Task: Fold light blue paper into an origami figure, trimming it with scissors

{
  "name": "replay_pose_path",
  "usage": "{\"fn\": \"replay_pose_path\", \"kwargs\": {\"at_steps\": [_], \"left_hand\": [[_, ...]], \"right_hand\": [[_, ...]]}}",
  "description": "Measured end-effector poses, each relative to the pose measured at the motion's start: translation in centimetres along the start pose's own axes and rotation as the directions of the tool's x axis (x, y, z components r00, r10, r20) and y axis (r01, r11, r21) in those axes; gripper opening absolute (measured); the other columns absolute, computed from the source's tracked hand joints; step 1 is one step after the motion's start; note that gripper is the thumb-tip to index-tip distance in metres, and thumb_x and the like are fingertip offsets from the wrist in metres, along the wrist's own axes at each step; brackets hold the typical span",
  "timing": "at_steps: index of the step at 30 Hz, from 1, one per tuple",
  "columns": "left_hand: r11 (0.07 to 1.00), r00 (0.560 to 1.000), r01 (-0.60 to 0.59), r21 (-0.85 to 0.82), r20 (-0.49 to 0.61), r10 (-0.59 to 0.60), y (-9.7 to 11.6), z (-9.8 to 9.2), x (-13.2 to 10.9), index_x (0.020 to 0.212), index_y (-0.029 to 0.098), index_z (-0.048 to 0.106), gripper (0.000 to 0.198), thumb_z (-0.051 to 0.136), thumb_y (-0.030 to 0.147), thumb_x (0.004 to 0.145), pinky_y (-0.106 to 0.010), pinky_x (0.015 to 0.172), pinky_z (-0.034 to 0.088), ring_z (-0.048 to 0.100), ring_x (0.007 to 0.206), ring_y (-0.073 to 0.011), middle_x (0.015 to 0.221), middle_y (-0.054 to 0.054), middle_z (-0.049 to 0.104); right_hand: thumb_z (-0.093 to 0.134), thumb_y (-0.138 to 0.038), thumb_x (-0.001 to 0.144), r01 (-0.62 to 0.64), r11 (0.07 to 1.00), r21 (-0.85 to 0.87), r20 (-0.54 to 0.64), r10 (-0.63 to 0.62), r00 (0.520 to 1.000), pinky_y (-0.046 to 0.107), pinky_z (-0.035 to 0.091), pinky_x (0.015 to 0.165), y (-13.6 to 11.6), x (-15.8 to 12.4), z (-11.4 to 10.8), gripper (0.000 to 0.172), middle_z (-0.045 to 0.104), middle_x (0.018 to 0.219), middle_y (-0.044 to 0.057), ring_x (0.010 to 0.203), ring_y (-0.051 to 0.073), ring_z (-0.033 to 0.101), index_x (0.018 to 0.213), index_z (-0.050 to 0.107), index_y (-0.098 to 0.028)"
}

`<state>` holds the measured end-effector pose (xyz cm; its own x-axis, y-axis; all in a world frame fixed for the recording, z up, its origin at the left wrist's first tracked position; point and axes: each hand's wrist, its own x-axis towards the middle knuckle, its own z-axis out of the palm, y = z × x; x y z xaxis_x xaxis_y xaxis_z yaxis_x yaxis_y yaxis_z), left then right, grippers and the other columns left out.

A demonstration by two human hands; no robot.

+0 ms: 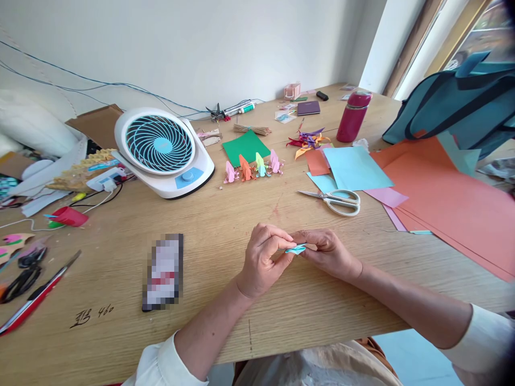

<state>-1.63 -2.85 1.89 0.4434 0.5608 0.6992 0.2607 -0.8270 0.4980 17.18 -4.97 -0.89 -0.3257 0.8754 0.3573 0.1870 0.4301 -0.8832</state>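
Observation:
A small folded piece of light blue paper [296, 250] is pinched between my two hands, above the front part of the table. My left hand [265, 260] grips it from the left with thumb and fingertips. From the right, my right hand [328, 252] holds its other end, fingers curled; part of the paper is hidden behind the fingers. Beyond my hands lie scissors [341, 202] with pale handles. Several small folded paper figures [245, 168] in pink, orange and light green stand in a row near a green paper sheet [245, 147].
A white fan [161, 147] stands at the left back. Light blue sheets [358, 169] and large orange sheets [450, 198] lie at the right, near a red bottle [354, 116] and a teal bag [450, 102]. A blurred phone-like object [164, 272] and a red-handled knife [38, 295] lie left.

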Motion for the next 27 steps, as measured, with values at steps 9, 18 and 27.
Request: {"fn": "replay_pose_path", "kwargs": {"at_steps": [9, 18, 27], "left_hand": [[0.976, 0.981, 0.193, -0.098, -0.018, -0.195, 0.1, 0.4, 0.2, 0.078, 0.021, 0.062, 0.010, 0.068, 0.019, 0.086, -0.032, 0.077, 0.051, 0.062, 0.083, -0.0164, 0.085, -0.003, 0.066], [0.928, 0.948, 0.316, -0.197, 0.036, -0.315, -0.8, 0.8, 0.2, 0.081, 0.021, 0.062, 0.009, 0.071, 0.019, 0.082, -0.033, 0.081, 0.050, 0.062, 0.090, -0.0183, 0.091, -0.004, 0.065], [0.919, 0.933, 0.357, -0.167, 0.022, -0.358, -0.8, 1.1, 0.0, 0.073, 0.020, 0.056, 0.016, 0.066, 0.021, 0.085, -0.031, 0.077, 0.049, 0.060, 0.079, -0.0154, 0.081, -0.001, 0.061]], "right_hand": [[0.056, -0.040, 0.094, -0.076, 0.993, -0.093, -0.026, 0.074, 0.997, 0.024, 0.048, 0.069, -0.1, 0.3, 0.2, 0.026, 0.073, 0.082, 0.003, 0.075, 0.016, 0.065, 0.091, 0.070, -0.019], [0.062, -0.055, 0.086, -0.214, 0.973, 0.083, -0.019, 0.216, 0.976, 0.022, 0.032, 0.051, -0.5, 0.8, 0.3, 0.042, 0.048, 0.058, -0.004, 0.054, 0.009, 0.039, 0.070, 0.059, -0.016], [0.068, -0.056, 0.081, -0.289, 0.924, 0.250, 0.052, 0.286, 0.957, 0.022, 0.034, 0.055, 0.3, 0.7, 0.6, 0.041, 0.049, 0.063, -0.004, 0.059, 0.010, 0.041, 0.074, 0.060, -0.016]]}}
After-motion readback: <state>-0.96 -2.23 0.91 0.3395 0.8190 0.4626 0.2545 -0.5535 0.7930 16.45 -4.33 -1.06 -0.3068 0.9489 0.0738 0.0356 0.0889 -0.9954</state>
